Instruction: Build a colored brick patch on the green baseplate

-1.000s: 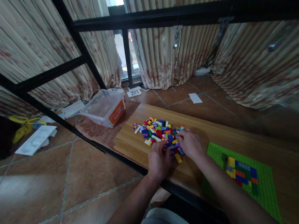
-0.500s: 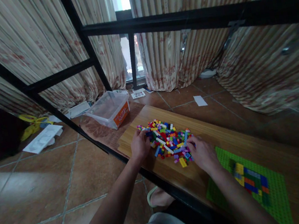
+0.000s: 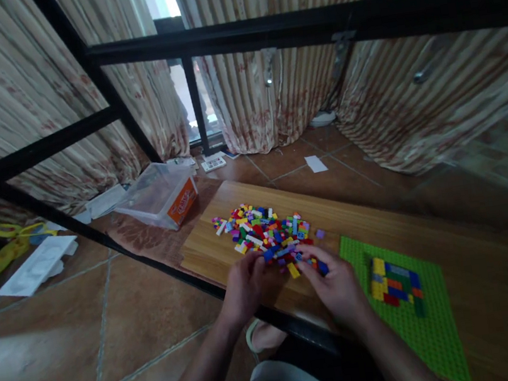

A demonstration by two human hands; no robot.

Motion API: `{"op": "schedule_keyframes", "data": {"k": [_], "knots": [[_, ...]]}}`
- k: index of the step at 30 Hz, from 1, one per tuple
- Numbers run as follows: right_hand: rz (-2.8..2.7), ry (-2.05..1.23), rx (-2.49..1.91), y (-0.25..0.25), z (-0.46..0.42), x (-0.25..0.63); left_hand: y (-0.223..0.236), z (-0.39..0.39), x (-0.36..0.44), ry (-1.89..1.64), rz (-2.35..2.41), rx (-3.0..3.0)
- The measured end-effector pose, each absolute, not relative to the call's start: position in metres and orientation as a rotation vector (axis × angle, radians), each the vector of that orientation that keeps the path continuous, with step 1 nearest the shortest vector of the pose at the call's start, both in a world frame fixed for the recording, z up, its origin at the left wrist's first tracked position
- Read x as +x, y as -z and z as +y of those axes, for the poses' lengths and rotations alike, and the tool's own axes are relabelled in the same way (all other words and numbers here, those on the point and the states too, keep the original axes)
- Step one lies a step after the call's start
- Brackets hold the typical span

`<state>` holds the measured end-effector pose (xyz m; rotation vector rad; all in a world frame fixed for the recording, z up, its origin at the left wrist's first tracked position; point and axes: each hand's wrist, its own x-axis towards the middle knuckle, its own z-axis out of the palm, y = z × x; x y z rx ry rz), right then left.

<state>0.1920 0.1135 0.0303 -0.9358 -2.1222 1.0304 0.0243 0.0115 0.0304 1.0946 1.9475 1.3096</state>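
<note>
From where I stand, the person's 2 bare hands are at the near edge of the brick pile [image 3: 260, 231], mid-frame on the wooden tabletop [image 3: 353, 212]. The left hand [image 3: 244, 289], just below centre, has its thumb & fingertips close together, right up against a blue brick [image 3: 270, 253]; can't tell if they're clamped on it or only touching. The right hand [image 3: 339, 285], a bit right of centre, has thumb & index apart, w/ small bricks showing in the gap; can't tell if any is gripped. A dark blue brick [image 3: 323, 267] shows right by its fingers.

A yellow brick [image 3: 293, 270] lies at the pile's near edge, betw. the hands. A purple brick [image 3: 320, 233] sits apart, just right of the pile. Lower right, the green baseplate [image 3: 415, 348] carries a flat multicolour build [image 3: 394, 282], approx. rectangular.

Handling, I'd guess: hard plastic, v. light, stiff, not fragile, smooth-sided so a bit slippery. Best hold is 2 fingertips on opposite long sides, studs left free; the tiniest pcs probably want a nail-edge pinch. The baseplate looks thin & may flex, so take it by the rim, not by the build.

Left of centre, a clear tub [image 3: 148, 200] w/ an orange label [image 3: 182, 202] stands beyond the table's end; a white tray [image 3: 36, 266] is on the floor, far left.
</note>
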Motion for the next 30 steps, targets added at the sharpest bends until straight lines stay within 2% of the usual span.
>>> {"op": "schedule_keyframes", "data": {"k": [4, 9, 15, 20, 24, 30], "knots": [[-2.262, -1.071, -0.861, -0.038, 0.092, 0.210, -0.029, 0.011, 0.060, -1.265, 1.529, 1.006], [-2.265, -1.061, -0.960, -0.035, 0.088, 0.246, -0.027, 0.021, 0.085, -1.126, 1.395, 0.937], [-2.147, -1.040, -1.111, -0.028, 0.093, 0.291, -0.023, 0.039, 0.121, -1.058, 1.369, 1.002], [-1.950, -0.702, -1.392, -0.018, 0.139, 0.338, -0.014, 0.062, 0.136, -1.114, 1.394, 1.096], [-1.991, -0.558, -1.505, -0.008, 0.180, 0.353, -0.011, 0.097, 0.139, -1.155, 1.519, 1.245], [-2.184, -0.651, -1.470, 0.000, 0.201, 0.347, -0.011, 0.152, 0.149, -1.081, 1.617, 1.440]]}}
